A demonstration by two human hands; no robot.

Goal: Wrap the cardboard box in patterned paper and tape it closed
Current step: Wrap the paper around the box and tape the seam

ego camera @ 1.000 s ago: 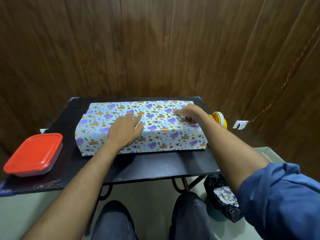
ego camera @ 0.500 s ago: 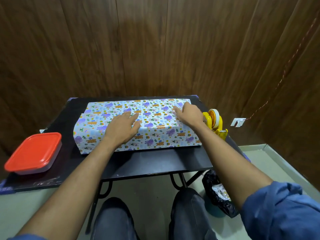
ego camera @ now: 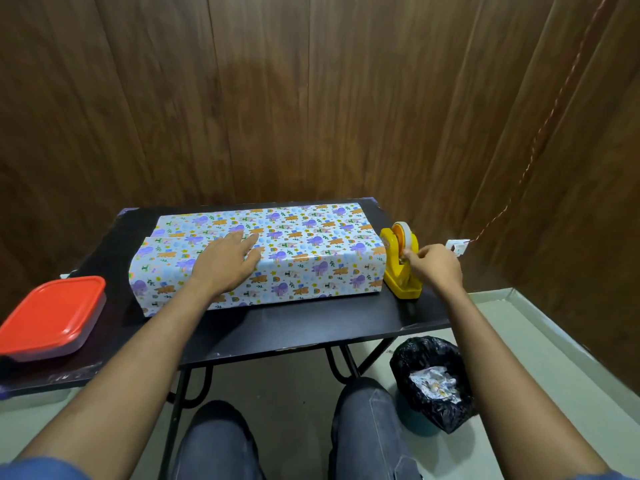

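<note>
The box, covered in white paper with purple and orange cartoon prints, lies lengthwise on the black table. My left hand rests flat on its top, fingers straight, pressing the paper down near the left-centre. A yellow tape dispenser with a white tape roll stands just off the box's right end. My right hand is at the dispenser, its fingertips pinching at the tape end by the roll.
A red-lidded plastic container sits on the table's left front corner. A bin lined with a black bag, holding paper scraps, stands on the floor under the table's right side. Wooden walls close in behind and to the right.
My right hand has left the top of the box and moved right to the tape dispenser. My left hand has stayed pressed on the paper.
</note>
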